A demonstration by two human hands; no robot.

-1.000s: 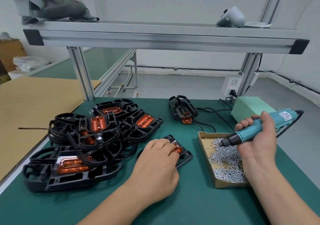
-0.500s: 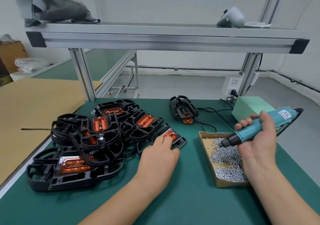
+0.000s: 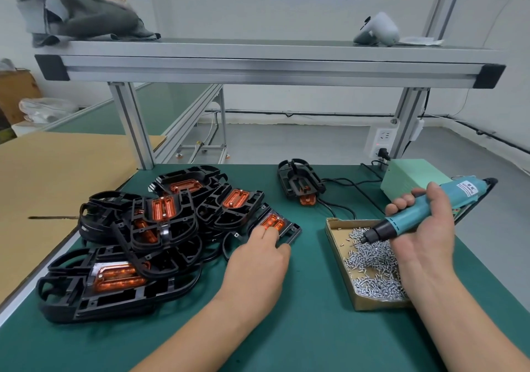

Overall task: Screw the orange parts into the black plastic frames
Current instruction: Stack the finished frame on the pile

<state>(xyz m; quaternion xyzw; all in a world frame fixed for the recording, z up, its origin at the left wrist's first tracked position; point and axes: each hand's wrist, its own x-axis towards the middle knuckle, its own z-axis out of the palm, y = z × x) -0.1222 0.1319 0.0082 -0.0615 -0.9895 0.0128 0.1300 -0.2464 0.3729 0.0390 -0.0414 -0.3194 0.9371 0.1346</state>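
A black frame with an orange part lies on the green mat against the right edge of a pile of several like frames. My left hand rests on it, fingertips pressing the orange part. My right hand grips a teal electric screwdriver, tip pointing left and down over a cardboard tray of small silver screws. A single frame with an orange part lies apart at the back of the mat.
A pale green box stands at the back right with black cables running from it. An aluminium shelf spans overhead on two posts. Brown cardboard covers the bench to the left. A wall socket sits by the right post.
My left hand has pushed the frame away from me and to the left, up against the pile. My right hand with the screwdriver has stayed over the screw tray.
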